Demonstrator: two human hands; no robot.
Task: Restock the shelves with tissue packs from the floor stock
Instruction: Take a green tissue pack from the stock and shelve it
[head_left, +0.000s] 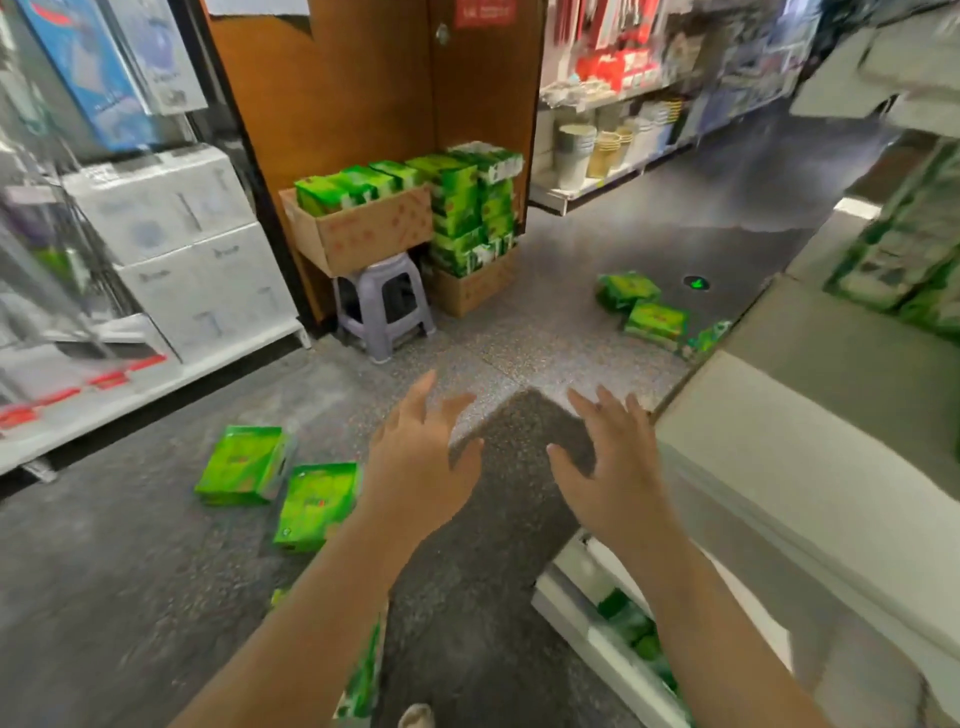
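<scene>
I am holding both hands, left (415, 467) and right (615, 475), released and spread over the speckled grey floor (156, 597). Green plastic-wrapped tissue packs (241, 465) are lying at lower left; I should be lowering squarely, gripping one pack's edges.

Both bare hands, left hand (421, 467) and right hand (613, 467), hover empty with fingers (582, 402) spread above the speckled grey floor (156, 597), beside two green plastic-wrapped tissue packs (244, 473).
</scene>
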